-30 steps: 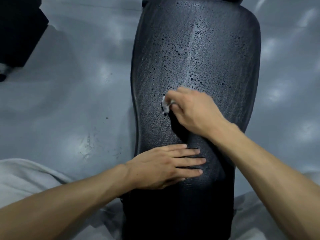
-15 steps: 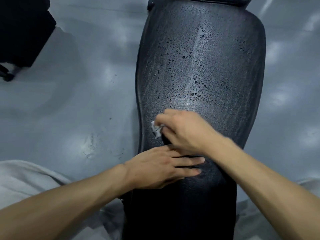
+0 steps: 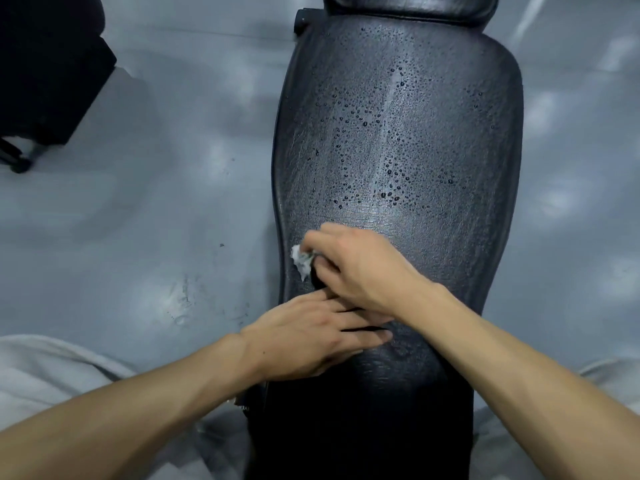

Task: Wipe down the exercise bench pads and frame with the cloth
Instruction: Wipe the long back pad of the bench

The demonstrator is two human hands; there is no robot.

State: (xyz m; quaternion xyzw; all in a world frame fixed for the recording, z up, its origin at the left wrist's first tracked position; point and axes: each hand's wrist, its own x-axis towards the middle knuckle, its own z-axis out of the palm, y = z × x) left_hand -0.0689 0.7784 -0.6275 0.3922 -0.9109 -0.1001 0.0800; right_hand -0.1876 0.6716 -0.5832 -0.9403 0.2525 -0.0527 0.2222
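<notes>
— Item: hands?
— My right hand [image 3: 360, 268] gripped the cloth [image 3: 300, 260], curled, at the bench pad [image 3: 398, 140]'s left edge. My left hand [image 3: 311, 337] lay flat, fingers straight, just below.

Both bare forearms reach forward over the bench pad [image 3: 398, 133]. The left hand [image 3: 311, 336] lies flat on its near part, fingers straight and together. The right hand [image 3: 360, 268] sits just beyond, overlapping those fingertips, fingers curled around a wadded cloth [image 3: 300, 261].
</notes>
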